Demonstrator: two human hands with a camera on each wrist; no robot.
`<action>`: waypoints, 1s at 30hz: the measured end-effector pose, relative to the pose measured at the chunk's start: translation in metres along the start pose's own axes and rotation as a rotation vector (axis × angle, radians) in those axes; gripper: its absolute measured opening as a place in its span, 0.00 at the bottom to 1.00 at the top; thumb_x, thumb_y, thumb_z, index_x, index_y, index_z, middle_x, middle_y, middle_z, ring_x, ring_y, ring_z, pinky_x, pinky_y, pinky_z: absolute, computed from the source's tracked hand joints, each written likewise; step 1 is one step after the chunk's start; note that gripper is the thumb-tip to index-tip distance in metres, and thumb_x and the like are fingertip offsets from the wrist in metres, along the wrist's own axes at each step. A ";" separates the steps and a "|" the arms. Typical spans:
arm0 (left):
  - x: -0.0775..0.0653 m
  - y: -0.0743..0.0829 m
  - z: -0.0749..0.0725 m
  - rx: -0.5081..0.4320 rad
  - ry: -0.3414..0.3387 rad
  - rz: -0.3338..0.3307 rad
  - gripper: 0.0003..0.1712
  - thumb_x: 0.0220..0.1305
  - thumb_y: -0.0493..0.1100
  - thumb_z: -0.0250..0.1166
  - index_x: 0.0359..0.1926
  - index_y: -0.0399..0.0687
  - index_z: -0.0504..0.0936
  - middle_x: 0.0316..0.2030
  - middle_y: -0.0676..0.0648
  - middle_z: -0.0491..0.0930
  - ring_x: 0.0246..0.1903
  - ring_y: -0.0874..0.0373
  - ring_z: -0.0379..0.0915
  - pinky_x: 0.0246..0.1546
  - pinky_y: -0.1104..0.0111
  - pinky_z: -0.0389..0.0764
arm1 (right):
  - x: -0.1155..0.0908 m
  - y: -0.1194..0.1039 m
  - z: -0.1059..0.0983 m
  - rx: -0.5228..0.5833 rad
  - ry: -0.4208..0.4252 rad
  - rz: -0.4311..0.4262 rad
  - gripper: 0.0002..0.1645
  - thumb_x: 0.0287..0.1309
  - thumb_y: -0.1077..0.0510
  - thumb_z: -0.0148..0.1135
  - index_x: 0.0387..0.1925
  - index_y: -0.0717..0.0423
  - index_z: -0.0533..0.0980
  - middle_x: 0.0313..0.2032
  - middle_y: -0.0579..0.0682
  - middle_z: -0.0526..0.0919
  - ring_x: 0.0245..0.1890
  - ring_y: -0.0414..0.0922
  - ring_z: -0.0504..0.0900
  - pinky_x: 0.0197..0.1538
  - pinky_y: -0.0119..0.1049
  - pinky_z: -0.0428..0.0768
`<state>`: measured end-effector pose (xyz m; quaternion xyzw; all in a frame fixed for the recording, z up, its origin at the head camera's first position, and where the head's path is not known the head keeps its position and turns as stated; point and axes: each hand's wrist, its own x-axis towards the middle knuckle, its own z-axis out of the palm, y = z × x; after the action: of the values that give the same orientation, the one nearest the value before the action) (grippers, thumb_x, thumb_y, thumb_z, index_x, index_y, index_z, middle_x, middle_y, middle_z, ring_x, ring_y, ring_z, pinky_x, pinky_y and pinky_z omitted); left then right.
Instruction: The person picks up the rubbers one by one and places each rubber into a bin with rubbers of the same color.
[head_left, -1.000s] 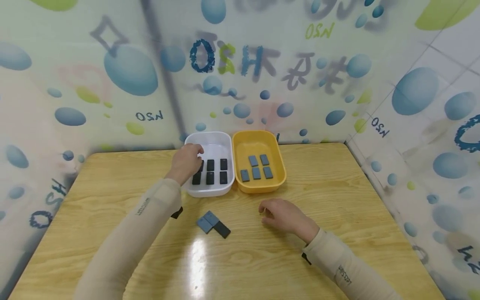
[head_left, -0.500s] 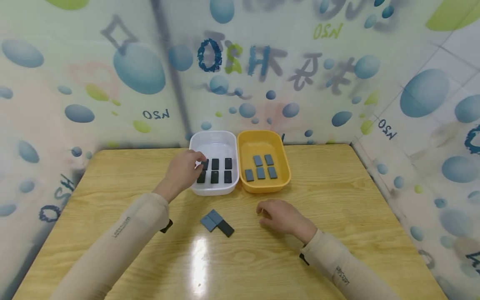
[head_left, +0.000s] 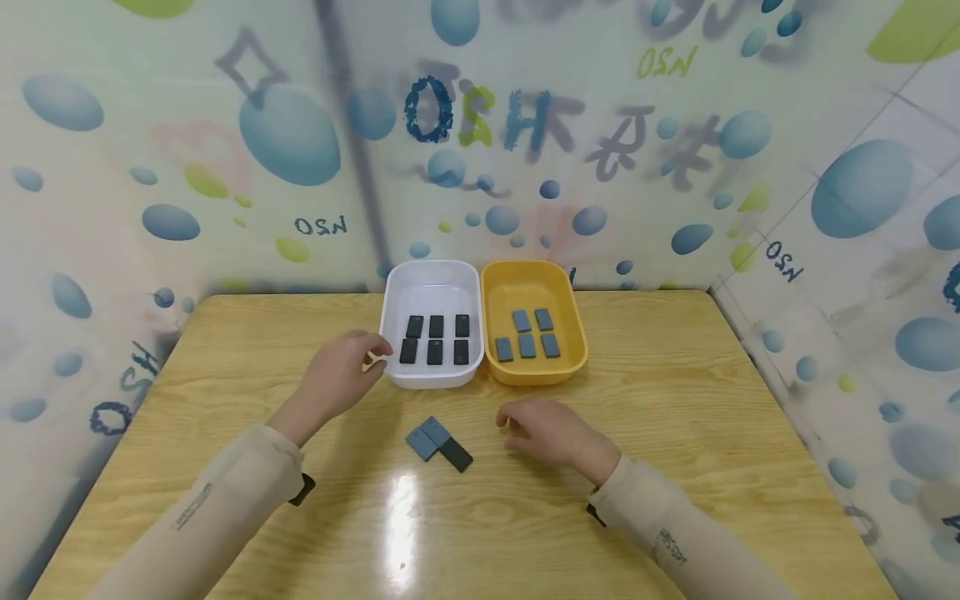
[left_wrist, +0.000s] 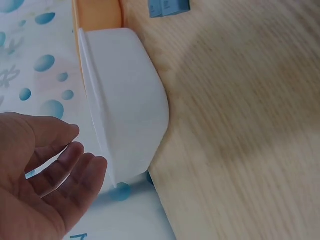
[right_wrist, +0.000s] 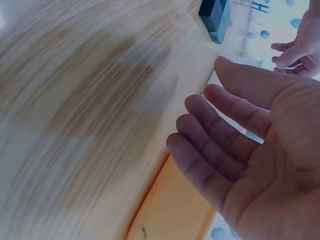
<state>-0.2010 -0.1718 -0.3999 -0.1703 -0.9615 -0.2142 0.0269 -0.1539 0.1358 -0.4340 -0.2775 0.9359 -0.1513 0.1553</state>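
Note:
My left hand [head_left: 341,371] is just outside the left rim of the white tray [head_left: 433,382], fingers loosely curved with nothing held. In the left wrist view, its fingertips are close to the tray's outer wall [left_wrist: 132,105]. Two rows of black rectangular tiles [head_left: 435,352] lie inside that tray. Over the table in front of the yellow tray [head_left: 536,377], my right hand [head_left: 558,435] holds nothing, its fingers relaxed. Several blue-grey tiles [head_left: 527,346] lie in the yellow tray. Between the hands, two blue-grey tiles [head_left: 422,443] and a black tile [head_left: 456,455] lie together on the wood.
Both trays stand side by side at the back of the wooden table [head_left: 637,533], close to a patterned wall [head_left: 480,192]. Another wall section [head_left: 862,333] borders the table on the right. A bright reflection lies on the wood near the front.
My left hand has drawn back from the white tray, leftward and toward me, uncovering the black tiles on the left. The right hand has hardly moved; the head view has shifted slightly.

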 end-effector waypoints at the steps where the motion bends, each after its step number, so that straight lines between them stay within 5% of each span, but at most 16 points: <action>1: -0.003 -0.001 0.000 0.002 -0.002 0.001 0.10 0.61 0.37 0.64 0.44 0.42 0.84 0.42 0.42 0.83 0.38 0.49 0.81 0.40 0.57 0.83 | 0.001 -0.002 0.000 -0.001 -0.005 -0.005 0.13 0.60 0.53 0.65 0.46 0.51 0.79 0.39 0.45 0.84 0.38 0.40 0.79 0.45 0.39 0.79; 19: -0.034 -0.029 0.011 -0.014 -0.039 0.009 0.08 0.59 0.36 0.65 0.41 0.42 0.83 0.38 0.44 0.84 0.34 0.51 0.82 0.36 0.58 0.83 | 0.025 -0.038 0.002 -0.066 -0.059 -0.107 0.14 0.63 0.52 0.63 0.50 0.48 0.79 0.46 0.43 0.84 0.44 0.38 0.81 0.50 0.33 0.80; 30: -0.039 -0.035 0.022 -0.009 -0.112 -0.039 0.09 0.59 0.37 0.65 0.42 0.43 0.83 0.39 0.45 0.84 0.34 0.53 0.81 0.36 0.60 0.82 | 0.043 -0.067 0.008 -0.185 -0.060 -0.189 0.13 0.61 0.50 0.65 0.46 0.47 0.79 0.38 0.42 0.80 0.33 0.35 0.74 0.38 0.28 0.76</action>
<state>-0.1751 -0.2044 -0.4390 -0.1634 -0.9636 -0.2091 -0.0321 -0.1539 0.0563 -0.4257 -0.3818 0.9105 -0.0698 0.1422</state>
